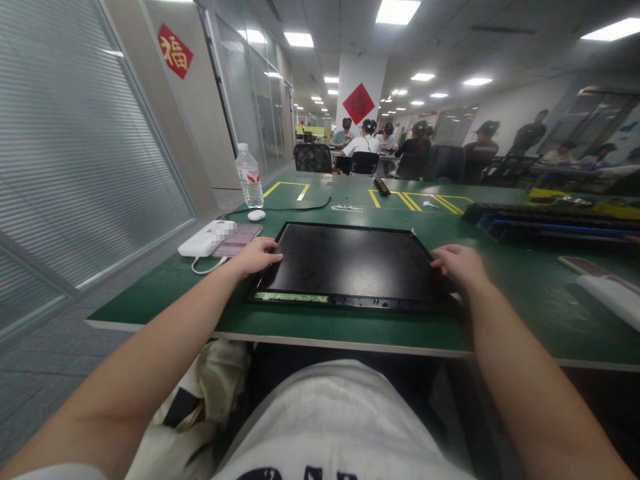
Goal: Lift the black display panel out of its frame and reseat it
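Note:
A black flat screen panel point(350, 263) lies on the green table point(505, 280) right in front of me, with a strip of circuit board exposed along its near edge. My left hand point(257, 255) rests on the panel's left edge, fingers curled over it. On the right edge sits my right hand point(457, 261), its fingers curled onto the frame. Both forearms reach out from my lap.
To the left lie a white power bank point(205, 239) with a cable, a phone point(237, 239), a white mouse point(257, 215) and a water bottle point(249, 177). Dark flat parts point(545, 220) are stacked at the right. Several people sit at tables farther back. A shuttered wall runs along the left.

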